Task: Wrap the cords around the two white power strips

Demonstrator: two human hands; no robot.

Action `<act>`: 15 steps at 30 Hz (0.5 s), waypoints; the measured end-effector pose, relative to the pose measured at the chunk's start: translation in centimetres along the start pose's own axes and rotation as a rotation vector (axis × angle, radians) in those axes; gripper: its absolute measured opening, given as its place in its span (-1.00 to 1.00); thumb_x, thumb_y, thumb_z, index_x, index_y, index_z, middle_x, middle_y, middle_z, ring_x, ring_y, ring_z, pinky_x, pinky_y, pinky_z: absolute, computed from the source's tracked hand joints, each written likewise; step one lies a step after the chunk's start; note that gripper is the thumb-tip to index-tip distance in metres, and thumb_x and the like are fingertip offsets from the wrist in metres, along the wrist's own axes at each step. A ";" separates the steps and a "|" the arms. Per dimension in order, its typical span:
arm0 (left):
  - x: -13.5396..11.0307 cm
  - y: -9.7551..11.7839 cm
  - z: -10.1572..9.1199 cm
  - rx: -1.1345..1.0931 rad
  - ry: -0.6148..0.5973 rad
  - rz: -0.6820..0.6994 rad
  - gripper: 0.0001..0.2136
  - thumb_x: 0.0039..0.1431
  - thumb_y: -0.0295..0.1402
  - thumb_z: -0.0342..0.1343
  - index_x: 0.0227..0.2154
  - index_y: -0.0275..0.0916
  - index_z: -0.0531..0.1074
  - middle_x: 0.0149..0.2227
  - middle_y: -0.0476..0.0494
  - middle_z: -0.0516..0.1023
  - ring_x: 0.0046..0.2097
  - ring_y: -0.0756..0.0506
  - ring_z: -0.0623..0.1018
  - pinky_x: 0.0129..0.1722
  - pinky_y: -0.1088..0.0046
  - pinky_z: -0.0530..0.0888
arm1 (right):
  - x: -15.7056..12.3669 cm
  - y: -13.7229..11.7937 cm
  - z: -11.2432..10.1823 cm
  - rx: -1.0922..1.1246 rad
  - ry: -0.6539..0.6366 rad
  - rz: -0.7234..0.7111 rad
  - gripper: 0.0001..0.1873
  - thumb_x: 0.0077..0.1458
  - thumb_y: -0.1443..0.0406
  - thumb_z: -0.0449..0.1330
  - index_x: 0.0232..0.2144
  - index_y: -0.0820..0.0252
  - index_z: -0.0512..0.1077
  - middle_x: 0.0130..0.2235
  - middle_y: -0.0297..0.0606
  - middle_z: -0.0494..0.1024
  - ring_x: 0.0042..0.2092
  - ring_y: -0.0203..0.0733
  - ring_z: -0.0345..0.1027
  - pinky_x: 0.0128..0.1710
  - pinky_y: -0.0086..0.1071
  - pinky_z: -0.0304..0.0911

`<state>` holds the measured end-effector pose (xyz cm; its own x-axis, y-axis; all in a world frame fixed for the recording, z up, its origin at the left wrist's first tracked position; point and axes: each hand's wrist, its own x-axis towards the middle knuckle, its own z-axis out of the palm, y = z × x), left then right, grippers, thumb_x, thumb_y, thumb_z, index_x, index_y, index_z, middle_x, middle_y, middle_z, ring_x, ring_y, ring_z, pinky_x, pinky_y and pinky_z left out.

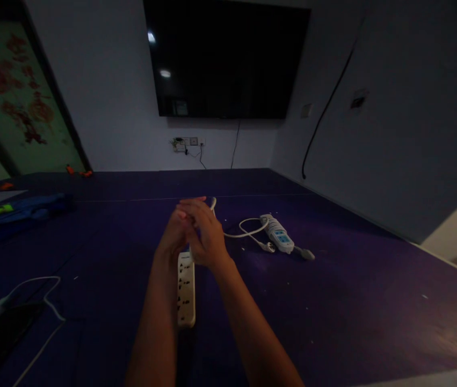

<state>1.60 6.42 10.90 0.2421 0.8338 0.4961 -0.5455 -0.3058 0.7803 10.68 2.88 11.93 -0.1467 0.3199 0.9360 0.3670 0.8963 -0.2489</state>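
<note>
A long white power strip (187, 290) lies on the purple surface, its near end pointing towards me and its far end partly covered by my hands. My left hand (174, 232) and my right hand (207, 235) meet over that far end, fingers curled and overlapping. A short piece of white power cord (213, 203) sticks out beyond the right fingers. Both hands appear closed around this cord, though most of the grip is hidden. To the right is a second power strip (280, 234) with blue sockets, its cord wound around it.
A white cord with a plug (268, 247) lies beside the second strip. At the left are a dark blue cloth (30, 209), a white cable (53, 306) and a dark flat object (8, 333). A television (228, 59) hangs on the far wall.
</note>
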 end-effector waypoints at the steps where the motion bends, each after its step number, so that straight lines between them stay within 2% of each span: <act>1: 0.1 0.0 0.4 0.026 0.023 0.034 -0.59 -0.10 -0.23 0.30 -0.15 -0.21 0.45 -0.33 -0.09 0.56 -0.28 -0.07 0.55 -0.26 0.46 0.46 | 0.0 0.4 -0.3 -0.012 0.074 0.020 -0.70 0.24 0.28 -0.10 -0.08 0.14 0.35 -0.05 -0.18 0.46 0.04 -0.23 0.29 0.03 -0.28 0.22; 4: 0.5 -0.1 1.3 0.137 0.095 0.163 -0.61 -0.10 -0.32 0.31 -0.15 -0.21 0.43 -0.40 -0.03 0.53 -0.33 -0.01 0.55 -0.25 0.48 0.47 | 0.0 2.0 -1.3 -0.080 0.204 0.087 -0.69 0.23 0.33 -0.10 -0.06 0.12 0.34 -0.07 -0.16 0.46 0.03 -0.21 0.29 0.02 -0.22 0.24; 7: 0.6 0.2 1.4 0.231 0.120 0.272 -0.60 -0.04 -0.40 0.25 -0.07 -0.20 0.39 -0.40 -0.03 0.52 -0.31 -0.02 0.56 -0.19 0.41 0.50 | -0.2 4.2 -3.2 -0.188 0.206 0.150 -0.62 0.19 0.42 -0.13 -0.06 0.13 0.37 -0.09 -0.17 0.49 -0.01 -0.18 0.33 0.02 -0.15 0.24; 9: 0.4 0.7 1.3 0.268 0.126 0.344 -0.57 0.00 -0.43 0.22 -0.02 -0.18 0.35 -0.36 -0.06 0.52 -0.30 -0.03 0.57 -0.17 0.36 0.52 | -0.7 5.9 -4.7 -0.334 0.127 0.204 -0.56 0.10 0.48 -0.10 -0.03 0.12 0.37 -0.03 -0.18 0.46 0.10 -0.13 0.23 0.12 -0.05 0.12; 11: 0.1 1.4 1.2 0.300 0.133 0.418 -0.55 0.02 -0.46 0.20 0.01 -0.16 0.33 -0.32 -0.07 0.52 -0.31 -0.04 0.58 -0.18 0.35 0.54 | -1.5 7.6 -6.3 -0.465 -0.014 0.315 -0.37 -0.04 0.55 -0.06 0.08 0.07 0.29 0.10 -0.22 0.37 0.23 -0.06 0.04 0.17 0.06 -0.02; 13: -0.2 2.1 1.1 0.337 0.135 0.479 -0.54 0.02 -0.49 0.19 0.03 -0.14 0.32 -0.30 -0.07 0.53 -0.33 -0.03 0.58 -0.18 0.34 0.55 | -2.7 9.1 -7.6 -0.581 -0.183 0.446 -0.24 -0.13 0.56 -0.01 0.16 0.01 0.19 0.20 -0.23 0.24 0.30 0.08 -0.19 0.17 0.24 -0.20; 15: -0.5 2.8 0.9 0.371 0.139 0.533 -0.52 0.02 -0.51 0.19 0.03 -0.12 0.31 -0.29 -0.06 0.53 -0.34 -0.03 0.58 -0.20 0.35 0.56 | -4.0 10.6 -8.6 -0.641 -0.304 0.560 -0.17 -0.14 0.55 0.02 0.21 0.00 0.10 0.26 -0.19 0.13 0.31 0.18 -0.31 0.12 0.37 -0.30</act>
<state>0.68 4.73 13.17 -0.1041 0.5686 0.8160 -0.2437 -0.8100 0.5333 23.07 8.41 7.69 0.0045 0.8067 0.5909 0.8858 0.2710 -0.3768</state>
